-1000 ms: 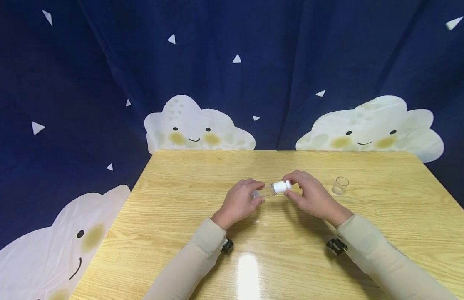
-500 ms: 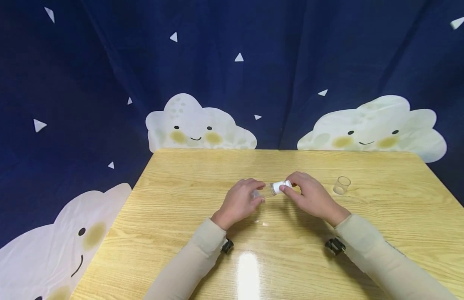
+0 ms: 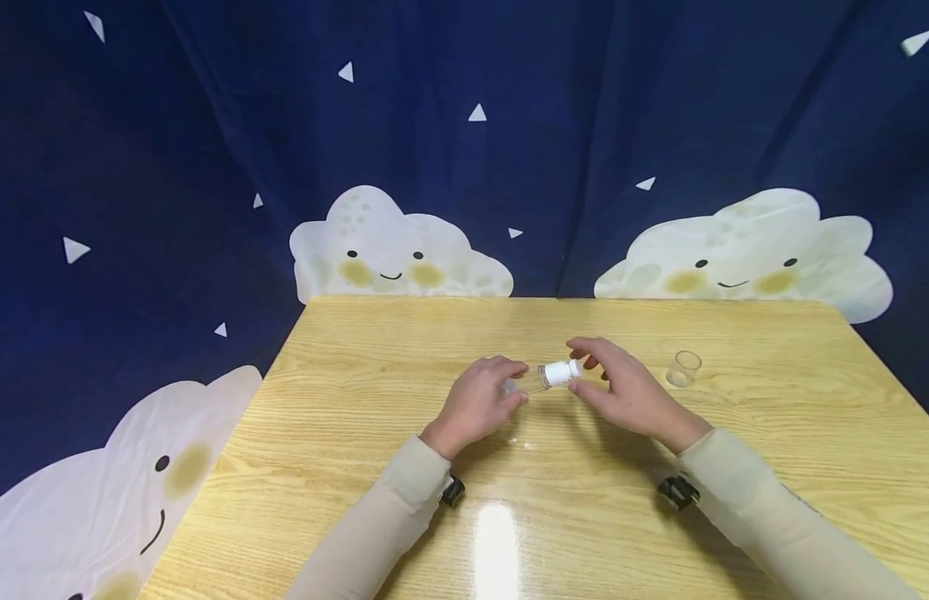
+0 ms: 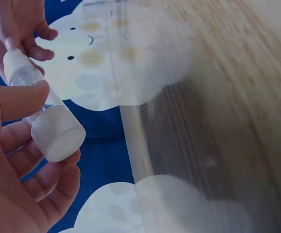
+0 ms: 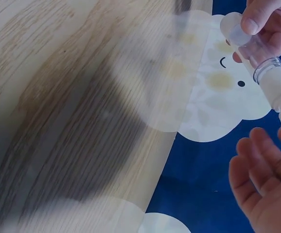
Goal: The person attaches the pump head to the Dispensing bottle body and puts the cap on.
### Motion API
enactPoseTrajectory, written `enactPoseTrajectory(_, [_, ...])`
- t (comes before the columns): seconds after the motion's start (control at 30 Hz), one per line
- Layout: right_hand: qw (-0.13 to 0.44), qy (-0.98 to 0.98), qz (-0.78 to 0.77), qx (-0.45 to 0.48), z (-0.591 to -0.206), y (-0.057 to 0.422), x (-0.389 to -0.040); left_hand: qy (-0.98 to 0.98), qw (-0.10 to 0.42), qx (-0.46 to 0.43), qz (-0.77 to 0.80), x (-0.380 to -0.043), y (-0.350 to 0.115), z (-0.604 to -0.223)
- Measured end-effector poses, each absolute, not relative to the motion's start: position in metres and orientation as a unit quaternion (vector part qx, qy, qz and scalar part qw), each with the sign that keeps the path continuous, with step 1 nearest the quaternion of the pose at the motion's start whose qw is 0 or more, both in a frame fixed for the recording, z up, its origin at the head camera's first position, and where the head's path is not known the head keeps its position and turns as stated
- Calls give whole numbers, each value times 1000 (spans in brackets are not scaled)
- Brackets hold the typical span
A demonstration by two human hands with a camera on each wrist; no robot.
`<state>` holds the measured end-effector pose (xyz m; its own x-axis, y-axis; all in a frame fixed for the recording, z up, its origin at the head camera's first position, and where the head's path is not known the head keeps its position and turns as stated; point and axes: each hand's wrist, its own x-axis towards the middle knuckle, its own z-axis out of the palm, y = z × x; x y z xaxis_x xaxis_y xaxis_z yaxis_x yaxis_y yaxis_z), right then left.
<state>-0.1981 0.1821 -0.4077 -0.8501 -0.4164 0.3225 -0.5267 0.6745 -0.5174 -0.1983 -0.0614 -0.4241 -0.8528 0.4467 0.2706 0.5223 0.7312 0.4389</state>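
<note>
A slim pump bottle (image 3: 560,372) lies tilted in the air above the table, its clear body ending in a white collar and pump head. My left hand (image 3: 479,406) grips the clear body between thumb and fingers. The white base of the bottle (image 4: 58,133) shows below the thumb in the left wrist view. Beside the pump head is my right hand (image 3: 627,389), fingers apart and loosely bent around that end. In the right wrist view a gap shows between its fingers and the pump head; whether the thumb touches it, I cannot tell.
A clear cylindrical cap (image 3: 683,369) stands on the wooden table (image 3: 359,350), to the right of my right hand. Behind the table hangs a dark blue curtain (image 3: 434,150) with cloud prints. Light glares off the near part of the tabletop.
My right thumb and fingers, closed on the white collar and pump head half a second ago, have spread apart and drawn back slightly. My left hand keeps its grip on the pump bottle.
</note>
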Motion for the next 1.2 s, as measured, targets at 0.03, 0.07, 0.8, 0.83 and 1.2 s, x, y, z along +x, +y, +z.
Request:
enactPoseTrajectory(0.03, [99, -907, 310, 267, -408, 183, -198, -927, 73, -262, -258, -198, -61, -424])
enactPoseTrajectory(0.07, [109, -903, 310, 276, -409, 183, -198, -927, 72, -263, -257, -198, -61, -424])
enactPoseTrajectory(0.8, [139, -900, 292, 292, -411, 183, -195, -926, 64, -268, -256, -193, -58, -423])
enactPoseTrajectory(0.83, [132, -902, 292, 288, -411, 183, -194, -926, 64, -269, -255, -193, -58, -423])
enactPoseTrajectory(1.2, [101, -921, 264, 267, -403, 177, -195, -925, 72, -278, -250, -193, -59, -424])
